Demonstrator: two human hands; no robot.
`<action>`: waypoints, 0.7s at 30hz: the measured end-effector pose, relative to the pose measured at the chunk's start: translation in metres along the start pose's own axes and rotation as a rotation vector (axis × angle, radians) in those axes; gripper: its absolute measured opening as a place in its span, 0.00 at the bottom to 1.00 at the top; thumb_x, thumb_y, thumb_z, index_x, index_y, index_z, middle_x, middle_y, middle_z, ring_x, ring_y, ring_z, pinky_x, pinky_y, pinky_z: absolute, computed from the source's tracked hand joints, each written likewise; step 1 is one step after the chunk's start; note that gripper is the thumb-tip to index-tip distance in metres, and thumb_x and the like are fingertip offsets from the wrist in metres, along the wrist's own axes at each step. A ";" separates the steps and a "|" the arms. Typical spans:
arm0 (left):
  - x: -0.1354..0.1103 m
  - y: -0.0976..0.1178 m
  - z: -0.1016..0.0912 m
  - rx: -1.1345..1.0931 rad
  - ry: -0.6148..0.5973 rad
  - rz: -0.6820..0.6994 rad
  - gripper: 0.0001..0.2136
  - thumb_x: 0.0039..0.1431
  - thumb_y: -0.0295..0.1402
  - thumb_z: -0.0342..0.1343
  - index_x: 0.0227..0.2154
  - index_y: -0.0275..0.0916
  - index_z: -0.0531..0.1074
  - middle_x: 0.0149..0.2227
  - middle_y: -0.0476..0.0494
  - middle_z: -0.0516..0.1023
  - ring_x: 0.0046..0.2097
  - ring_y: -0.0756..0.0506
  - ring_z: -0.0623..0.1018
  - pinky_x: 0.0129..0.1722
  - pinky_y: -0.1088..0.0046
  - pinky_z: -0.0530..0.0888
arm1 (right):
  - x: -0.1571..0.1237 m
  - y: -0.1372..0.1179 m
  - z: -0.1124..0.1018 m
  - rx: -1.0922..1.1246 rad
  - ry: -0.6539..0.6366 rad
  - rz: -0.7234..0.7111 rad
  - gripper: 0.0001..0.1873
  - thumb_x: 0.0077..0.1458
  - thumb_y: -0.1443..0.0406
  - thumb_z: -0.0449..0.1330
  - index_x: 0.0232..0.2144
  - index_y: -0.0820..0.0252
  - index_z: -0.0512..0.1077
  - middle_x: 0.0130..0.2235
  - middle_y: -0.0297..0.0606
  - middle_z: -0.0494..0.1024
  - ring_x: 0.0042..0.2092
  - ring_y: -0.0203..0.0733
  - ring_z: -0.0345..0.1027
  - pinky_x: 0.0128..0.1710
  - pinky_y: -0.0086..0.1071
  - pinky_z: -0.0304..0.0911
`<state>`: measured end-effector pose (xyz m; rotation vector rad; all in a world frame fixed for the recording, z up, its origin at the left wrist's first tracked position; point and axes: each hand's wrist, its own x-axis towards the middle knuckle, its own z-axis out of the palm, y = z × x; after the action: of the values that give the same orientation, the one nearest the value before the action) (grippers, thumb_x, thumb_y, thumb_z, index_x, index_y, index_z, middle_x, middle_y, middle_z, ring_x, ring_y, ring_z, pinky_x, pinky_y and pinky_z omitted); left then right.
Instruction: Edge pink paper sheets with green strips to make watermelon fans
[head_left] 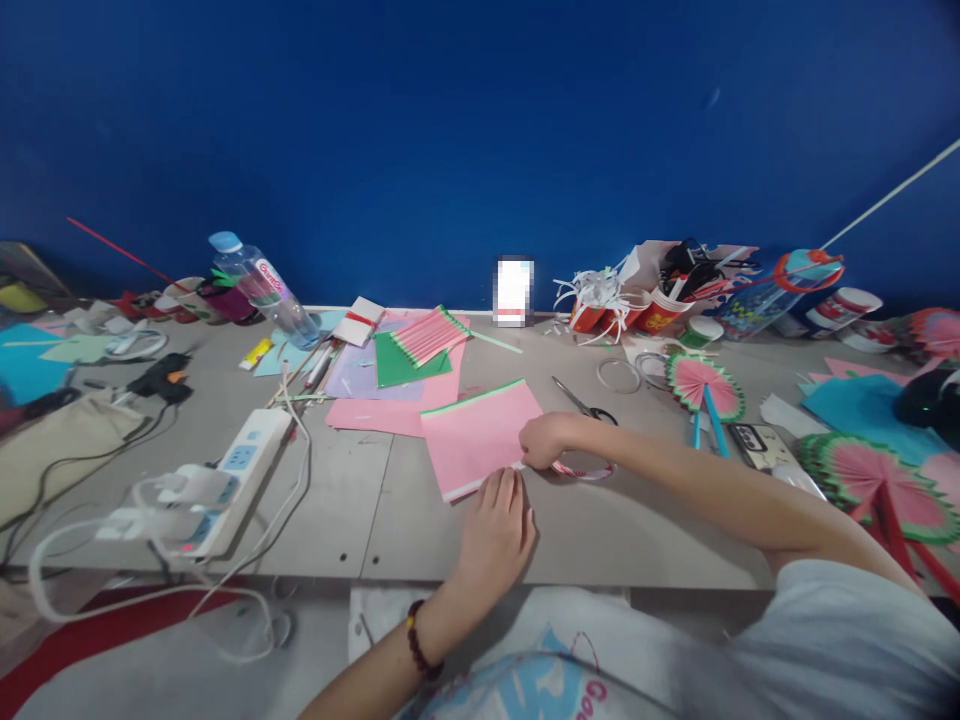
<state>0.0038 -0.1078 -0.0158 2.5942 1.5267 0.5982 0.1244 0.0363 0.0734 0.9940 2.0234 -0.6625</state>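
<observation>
Lying flat on the grey table [615,535], as I see it in the head view, the pink sheet [480,435] is within both hands' touch. From the left hand [499,525] it sits toward twelve o'clock, from the right hand [547,440] toward nine. Its longer side seems to run from between eight and nine to between two and three, green strip far, white strip near.

The left hand is palm down, fingers straight and together over the near edge, gripping nothing I can see. The right, curled tight, is at the right-hand near corner; I can't tell whether it pinches the paper.

Scissors [576,397] rest past the right hand at one to two o'clock, a tape roll [587,474] just beside it at four. From the sheet, pleated paper [431,338] is at eleven, a bottle [274,290] at ten, cups [660,312] at two. A blue wall [375,150] closes off twelve.
</observation>
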 end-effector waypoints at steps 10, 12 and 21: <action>0.002 0.003 -0.002 0.037 -0.051 -0.023 0.24 0.61 0.30 0.47 0.60 0.28 0.59 0.54 0.35 0.69 0.55 0.37 0.68 0.54 0.58 0.69 | 0.000 0.034 0.000 0.262 -0.117 -0.099 0.14 0.46 0.62 0.54 0.26 0.65 0.76 0.23 0.37 0.72 0.24 0.36 0.58 0.26 0.31 0.54; 0.002 0.003 -0.002 0.036 -0.044 -0.026 0.25 0.61 0.30 0.47 0.60 0.28 0.59 0.53 0.35 0.70 0.54 0.37 0.68 0.53 0.58 0.69 | 0.000 0.039 0.000 0.266 -0.119 -0.105 0.13 0.47 0.61 0.54 0.26 0.65 0.75 0.22 0.35 0.69 0.23 0.35 0.56 0.25 0.31 0.53; 0.004 0.001 -0.002 0.063 -0.044 -0.006 0.25 0.60 0.30 0.47 0.61 0.29 0.58 0.52 0.35 0.70 0.53 0.37 0.67 0.52 0.58 0.69 | -0.004 0.029 -0.006 0.102 -0.146 0.030 0.15 0.50 0.59 0.55 0.21 0.65 0.74 0.26 0.41 0.74 0.28 0.41 0.63 0.29 0.34 0.57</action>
<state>0.0055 -0.1057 -0.0126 2.6285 1.5643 0.4966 0.1469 0.0555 0.0767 1.0032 1.8603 -0.8057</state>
